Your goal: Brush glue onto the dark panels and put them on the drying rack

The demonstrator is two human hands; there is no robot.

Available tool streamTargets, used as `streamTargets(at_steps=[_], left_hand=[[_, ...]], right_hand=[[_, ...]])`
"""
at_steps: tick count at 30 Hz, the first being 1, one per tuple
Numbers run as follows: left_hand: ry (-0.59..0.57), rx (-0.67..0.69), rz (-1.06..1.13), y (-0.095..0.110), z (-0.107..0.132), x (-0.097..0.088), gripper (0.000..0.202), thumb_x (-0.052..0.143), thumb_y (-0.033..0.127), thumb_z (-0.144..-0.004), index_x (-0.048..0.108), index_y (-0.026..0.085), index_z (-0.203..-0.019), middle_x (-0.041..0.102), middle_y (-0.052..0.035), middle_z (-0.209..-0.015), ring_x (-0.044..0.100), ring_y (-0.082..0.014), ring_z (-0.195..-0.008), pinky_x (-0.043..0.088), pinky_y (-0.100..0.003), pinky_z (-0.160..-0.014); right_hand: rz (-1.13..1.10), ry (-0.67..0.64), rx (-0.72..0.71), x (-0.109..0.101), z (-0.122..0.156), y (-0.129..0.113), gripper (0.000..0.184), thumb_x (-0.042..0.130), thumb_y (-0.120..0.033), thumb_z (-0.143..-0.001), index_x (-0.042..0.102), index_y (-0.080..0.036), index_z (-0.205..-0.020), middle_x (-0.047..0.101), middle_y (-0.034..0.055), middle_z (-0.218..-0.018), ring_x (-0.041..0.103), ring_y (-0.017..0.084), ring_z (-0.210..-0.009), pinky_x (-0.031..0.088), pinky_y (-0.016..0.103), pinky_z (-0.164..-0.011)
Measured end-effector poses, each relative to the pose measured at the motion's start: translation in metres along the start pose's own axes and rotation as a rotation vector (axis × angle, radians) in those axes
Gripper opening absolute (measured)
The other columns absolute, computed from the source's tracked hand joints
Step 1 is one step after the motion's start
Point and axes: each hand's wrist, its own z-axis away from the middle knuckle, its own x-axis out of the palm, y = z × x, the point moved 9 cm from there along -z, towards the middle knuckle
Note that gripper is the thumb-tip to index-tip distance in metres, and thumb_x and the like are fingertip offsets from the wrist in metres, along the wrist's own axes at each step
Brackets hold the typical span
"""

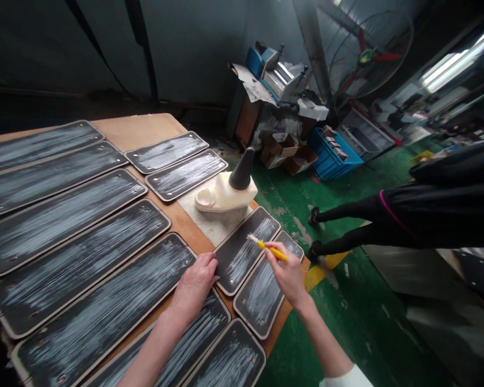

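My right hand (284,269) is closed round the yellow handle of a small brush (272,249). The brush's pale bristles touch a black rounded panel (234,248), which has a light border and white streaks of a wet-looking coating. At that panel's left edge is my left hand (197,277), its fingers bent and pressed together on the rim; the fingertips are partly hidden. Just beyond, a cream plastic container (228,192) with a black cone-shaped part (242,169) stands on a pale sheet (210,224). A second streaked panel (262,293) lies under my right hand.
Several longer streaked panels (105,301) cover the left of the brown board (137,126). Past it are a blue crate (333,161), cardboard boxes (278,150), a roller machine (278,72) and a large fan (367,56). A person in dark clothes (387,215) stands on the green floor at right.
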Motion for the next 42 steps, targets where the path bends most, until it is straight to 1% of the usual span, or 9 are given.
streamTargets(at_steps=[4, 8, 11, 16, 20, 28, 32, 38, 42], left_hand=[[-0.019, -0.017, -0.004, -0.002, 0.001, 0.001, 0.022, 0.048, 0.008, -0.087, 0.058, 0.02, -0.103, 0.055, -0.0069, -0.119, 0.055, -0.0185, -0.109, 0.048, -0.032, -0.091], [0.001, -0.022, -0.018, -0.001, 0.003, -0.002, 0.029, 0.043, 0.005, -0.087, 0.056, 0.021, -0.108, 0.055, -0.0067, -0.117, 0.054, -0.0179, -0.107, 0.048, -0.031, -0.09], [0.013, -0.017, -0.006, -0.001, 0.002, -0.002, 0.028, 0.045, 0.005, -0.086, 0.054, 0.021, -0.107, 0.055, -0.0056, -0.114, 0.053, -0.0184, -0.108, 0.047, -0.031, -0.091], [0.033, -0.037, 0.016, -0.005, 0.0, -0.004, 0.026, 0.05, 0.005, -0.083, 0.049, 0.022, -0.103, 0.054, -0.0039, -0.108, 0.053, -0.0196, -0.103, 0.048, -0.032, -0.086], [0.055, -0.057, 0.009, -0.008, 0.0, -0.004, 0.032, 0.051, 0.003, -0.083, 0.044, 0.023, -0.107, 0.053, -0.0034, -0.106, 0.054, -0.0194, -0.099, 0.048, -0.032, -0.084], [0.066, -0.069, 0.005, -0.011, -0.001, -0.002, 0.035, 0.06, 0.007, -0.081, 0.042, 0.023, -0.106, 0.053, -0.0028, -0.106, 0.055, -0.02, -0.099, 0.048, -0.032, -0.083], [0.069, -0.077, 0.011, -0.012, -0.001, -0.003, 0.037, 0.06, 0.006, -0.08, 0.042, 0.024, -0.107, 0.053, -0.0026, -0.106, 0.055, -0.0196, -0.099, 0.048, -0.031, -0.083], [0.063, -0.082, 0.058, -0.012, -0.001, -0.005, 0.036, 0.058, 0.005, -0.08, 0.042, 0.024, -0.106, 0.052, -0.0028, -0.106, 0.055, -0.0195, -0.1, 0.047, -0.031, -0.083], [0.068, -0.108, 0.056, -0.013, -0.002, -0.006, 0.037, 0.054, 0.002, -0.079, 0.041, 0.024, -0.105, 0.052, -0.003, -0.106, 0.056, -0.0197, -0.098, 0.047, -0.03, -0.08]], right_hand=[[0.197, 0.145, -0.079, -0.019, -0.053, 0.028, 0.023, 0.048, -0.038, -0.096, 0.064, -0.023, -0.104, 0.068, 0.0049, -0.101, 0.065, 0.023, -0.091, 0.049, 0.035, -0.082], [0.267, 0.146, -0.101, -0.008, -0.068, 0.038, 0.023, 0.046, -0.036, -0.097, 0.063, -0.022, -0.104, 0.068, 0.0055, -0.101, 0.064, 0.024, -0.09, 0.048, 0.034, -0.079], [0.233, 0.064, -0.126, 0.016, -0.046, 0.022, 0.021, 0.045, -0.033, -0.098, 0.062, -0.023, -0.106, 0.067, 0.0053, -0.102, 0.064, 0.022, -0.093, 0.047, 0.033, -0.081], [0.057, -0.212, -0.154, 0.064, 0.034, -0.033, 0.02, 0.043, -0.026, -0.1, 0.06, -0.022, -0.11, 0.065, 0.0064, -0.099, 0.063, 0.021, -0.092, 0.047, 0.031, -0.081], [-0.108, -0.305, -0.093, 0.071, 0.068, -0.056, 0.018, 0.045, -0.024, -0.099, 0.059, -0.022, -0.11, 0.065, 0.0049, -0.1, 0.063, 0.019, -0.091, 0.048, 0.029, -0.08], [0.122, 0.095, -0.075, 0.008, -0.042, 0.003, 0.019, 0.048, -0.033, -0.097, 0.062, -0.022, -0.105, 0.066, 0.0044, -0.101, 0.064, 0.021, -0.091, 0.048, 0.032, -0.081], [0.255, 0.126, -0.133, 0.017, -0.065, 0.015, 0.02, 0.046, -0.031, -0.097, 0.062, -0.021, -0.105, 0.066, 0.0058, -0.103, 0.063, 0.022, -0.093, 0.047, 0.033, -0.082], [0.087, -0.155, -0.165, 0.077, 0.01, -0.031, 0.019, 0.043, -0.024, -0.1, 0.058, -0.021, -0.11, 0.064, 0.0062, -0.102, 0.062, 0.019, -0.095, 0.046, 0.031, -0.084], [-0.115, -0.249, -0.08, 0.089, 0.057, -0.056, 0.016, 0.046, -0.024, -0.099, 0.059, -0.022, -0.108, 0.064, 0.0043, -0.099, 0.062, 0.018, -0.091, 0.047, 0.029, -0.081]])
